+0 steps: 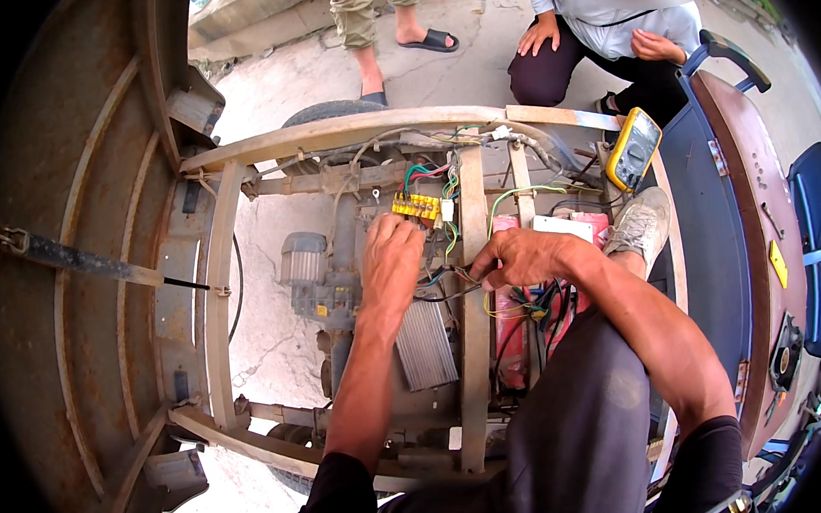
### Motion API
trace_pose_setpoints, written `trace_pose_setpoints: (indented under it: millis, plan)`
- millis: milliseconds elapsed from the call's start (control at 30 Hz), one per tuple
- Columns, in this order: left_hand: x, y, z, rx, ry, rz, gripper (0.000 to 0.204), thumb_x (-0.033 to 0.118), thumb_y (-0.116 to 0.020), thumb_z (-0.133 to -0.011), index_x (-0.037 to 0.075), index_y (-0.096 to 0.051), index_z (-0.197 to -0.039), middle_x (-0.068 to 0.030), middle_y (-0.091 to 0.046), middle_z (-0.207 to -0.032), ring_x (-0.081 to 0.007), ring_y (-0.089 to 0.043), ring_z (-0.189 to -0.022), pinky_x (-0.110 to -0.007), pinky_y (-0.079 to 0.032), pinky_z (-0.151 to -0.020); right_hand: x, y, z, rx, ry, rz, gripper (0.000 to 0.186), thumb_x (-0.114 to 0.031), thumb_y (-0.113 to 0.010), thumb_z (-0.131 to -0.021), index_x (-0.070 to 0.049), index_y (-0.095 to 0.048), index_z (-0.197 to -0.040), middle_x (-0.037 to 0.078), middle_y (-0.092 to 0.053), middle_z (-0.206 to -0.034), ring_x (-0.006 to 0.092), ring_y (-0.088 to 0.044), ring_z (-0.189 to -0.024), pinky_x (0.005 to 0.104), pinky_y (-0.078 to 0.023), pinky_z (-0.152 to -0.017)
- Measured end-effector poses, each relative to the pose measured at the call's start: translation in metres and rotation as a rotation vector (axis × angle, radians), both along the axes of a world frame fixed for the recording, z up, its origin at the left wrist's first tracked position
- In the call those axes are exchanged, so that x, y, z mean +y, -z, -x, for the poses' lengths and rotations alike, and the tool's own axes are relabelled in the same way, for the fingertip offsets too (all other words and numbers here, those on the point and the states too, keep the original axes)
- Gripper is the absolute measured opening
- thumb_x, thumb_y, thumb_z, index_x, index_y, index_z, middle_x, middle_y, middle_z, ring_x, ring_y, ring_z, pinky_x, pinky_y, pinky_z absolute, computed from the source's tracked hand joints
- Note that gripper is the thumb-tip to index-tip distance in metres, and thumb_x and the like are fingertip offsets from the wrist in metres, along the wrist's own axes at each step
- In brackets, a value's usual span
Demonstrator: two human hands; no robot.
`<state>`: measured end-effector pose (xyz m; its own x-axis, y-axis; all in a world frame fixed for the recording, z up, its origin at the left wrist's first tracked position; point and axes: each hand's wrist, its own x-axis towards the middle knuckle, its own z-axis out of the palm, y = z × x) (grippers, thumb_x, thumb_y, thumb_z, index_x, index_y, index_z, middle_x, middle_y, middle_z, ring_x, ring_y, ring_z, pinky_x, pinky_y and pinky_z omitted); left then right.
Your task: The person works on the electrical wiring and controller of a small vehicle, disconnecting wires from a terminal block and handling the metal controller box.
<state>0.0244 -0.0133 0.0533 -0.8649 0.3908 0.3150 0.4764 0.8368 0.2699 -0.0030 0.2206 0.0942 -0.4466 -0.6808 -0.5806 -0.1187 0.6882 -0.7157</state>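
Within the open metal frame of a vehicle, my left hand (394, 262) has its fingers curled at the lower edge of a yellow terminal block (417, 206). Whatever those fingers hold is hidden behind the hand. Green, red and black wires (429, 173) run into the block from above, and a white plug (447, 210) sits at its right end. My right hand (528, 257) reaches over the crossbar (479, 365), thumb and index finger closed around thin wires (459, 274). Below the hands is a silver finned box (426, 345).
A yellow multimeter (634, 151) leans at the frame's upper right, beside my shoe (641, 224). Red batteries (510, 340) with tangled cables lie under my right arm. A grey motor (304, 258) is at left. A person crouches (603, 28) beyond the frame; another stands (354, 25).
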Motion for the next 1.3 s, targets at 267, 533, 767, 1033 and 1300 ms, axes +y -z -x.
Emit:
trace_pose_setpoints:
  millis: [267, 533, 767, 1033, 1300]
  plan:
    - [0.004, 0.002, 0.005, -0.079, -0.258, 0.085, 0.013, 0.016, -0.065, -0.084, 0.003, -0.069, -0.083, -0.0135, -0.069, -0.08, -0.0283, -0.061, -0.086, -0.04, -0.04, -0.096, 0.001, 0.003, 0.002, -0.012, 0.016, 0.03, 0.036, -0.02, -0.066, -0.088, -0.007, -0.069, -0.121, 0.013, -0.073, -0.109, 0.0242, -0.068, -0.1, 0.0333, -0.052, -0.089]
    - [0.026, -0.002, -0.002, -0.122, -0.175, -0.083, 0.033, 0.034, -0.07, -0.085, 0.004, -0.072, -0.071, -0.0117, -0.068, -0.07, -0.026, -0.061, -0.09, -0.049, -0.028, -0.11, -0.002, 0.006, 0.004, 0.011, 0.009, 0.045, 0.031, -0.021, -0.064, -0.091, -0.007, -0.069, -0.119, 0.012, -0.073, -0.105, 0.0241, -0.068, -0.094, 0.0348, -0.052, -0.087]
    - [0.02, -0.002, -0.003, -0.228, -0.117, -0.047, 0.026, 0.031, -0.071, -0.084, 0.006, -0.073, -0.075, -0.0082, -0.069, -0.071, -0.0243, -0.061, -0.092, -0.05, -0.028, -0.11, -0.005, 0.008, 0.007, 0.045, 0.073, 0.069, 0.027, -0.021, -0.064, -0.091, -0.004, -0.071, -0.111, 0.014, -0.074, -0.095, 0.0244, -0.068, -0.088, 0.0362, -0.052, -0.084]
    - [0.02, 0.001, -0.004, -0.295, -0.099, -0.197, 0.015, 0.019, -0.072, -0.083, 0.008, -0.074, -0.094, -0.0039, -0.071, -0.075, -0.0207, -0.064, -0.082, -0.044, -0.033, -0.109, 0.0, 0.022, 0.013, 0.03, 0.158, 0.109, 0.022, -0.016, -0.059, -0.092, -0.001, -0.071, -0.104, 0.01, -0.072, -0.084, 0.0182, -0.065, -0.078, 0.0333, -0.053, -0.074]
    - [0.015, 0.007, -0.005, -0.267, -0.08, -0.265, 0.016, 0.016, -0.071, -0.084, 0.008, -0.074, -0.097, -0.0055, -0.072, -0.079, -0.0211, -0.065, -0.078, -0.041, -0.038, -0.105, -0.011, 0.013, 0.018, 0.056, 0.545, 0.139, 0.026, -0.017, -0.058, -0.092, 0.006, -0.069, -0.098, 0.013, -0.072, -0.078, 0.0219, -0.068, -0.066, 0.0343, -0.055, -0.069]
